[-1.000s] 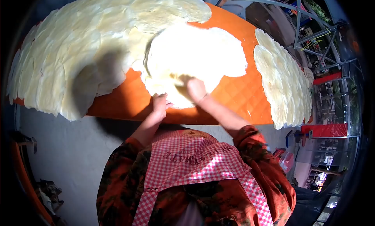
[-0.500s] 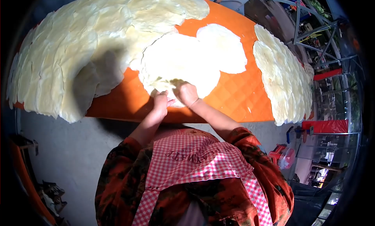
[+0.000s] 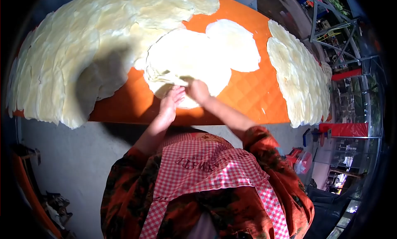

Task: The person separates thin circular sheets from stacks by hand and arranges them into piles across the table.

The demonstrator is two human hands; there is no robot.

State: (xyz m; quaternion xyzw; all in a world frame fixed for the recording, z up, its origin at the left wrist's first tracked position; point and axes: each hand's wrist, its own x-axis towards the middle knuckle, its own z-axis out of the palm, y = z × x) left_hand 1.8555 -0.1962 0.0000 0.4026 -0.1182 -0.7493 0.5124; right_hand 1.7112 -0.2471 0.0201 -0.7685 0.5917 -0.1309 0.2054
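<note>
A stack of thin, pale round sheets (image 3: 186,53) lies near the middle of the orange padded surface (image 3: 248,102), brightly lit. My right hand (image 3: 198,91) is closed on the raised near edge of the stack's sheets. Beside it, my left hand (image 3: 170,102) is at the near left edge, palm turned inward and fingers stretched out against the sheets. A single round sheet (image 3: 235,45) lies just beyond the stack to the right, touching or slightly under it.
Many overlapping sheets (image 3: 53,65) cover the left side, and another overlapping group (image 3: 297,78) lies along the right end. Past the near edge is a grey floor (image 3: 70,164). Metal frames and a red object (image 3: 294,155) stand at the right.
Both hands have moved closer together at the stack's near edge. The left fingers have straightened. Since the earliest frame, the stack has come away leftward from the single sheet on the right.
</note>
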